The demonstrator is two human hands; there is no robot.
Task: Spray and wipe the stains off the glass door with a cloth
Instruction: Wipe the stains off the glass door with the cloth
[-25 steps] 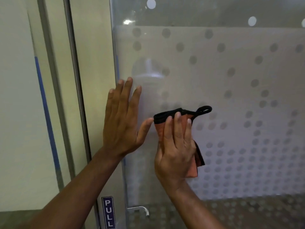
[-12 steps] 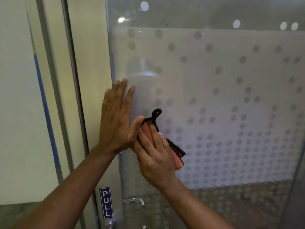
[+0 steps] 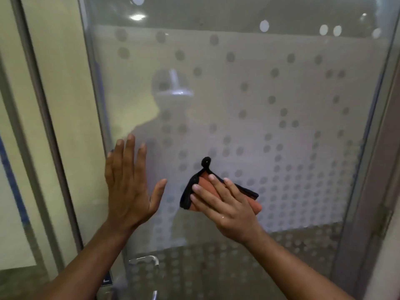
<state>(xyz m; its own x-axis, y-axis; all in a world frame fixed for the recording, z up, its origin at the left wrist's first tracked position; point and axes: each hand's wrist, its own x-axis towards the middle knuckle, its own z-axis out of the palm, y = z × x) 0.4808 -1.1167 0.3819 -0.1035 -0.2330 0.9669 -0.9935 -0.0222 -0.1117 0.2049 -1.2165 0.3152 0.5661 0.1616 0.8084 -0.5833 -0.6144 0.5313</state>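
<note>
Below: silver lever handle [image 3: 145, 259]; blue sign [image 3: 107, 280] half-hiding behind our arm.
Right hand [image 3: 225, 208]: pressing orange black-edged cloth [image 3: 204, 182] flat-fingered on frosted glass door [image 3: 281, 94].
Left hand [image 3: 127, 191]: spreading open, empty.

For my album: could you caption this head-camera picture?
Right hand presses an orange cloth against the dotted glass door; left hand open beside it.

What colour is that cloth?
The cloth is orange with a black edge and loop; the head view shows it.

Head view, close, facing glass door [image 3: 249, 109]
</note>
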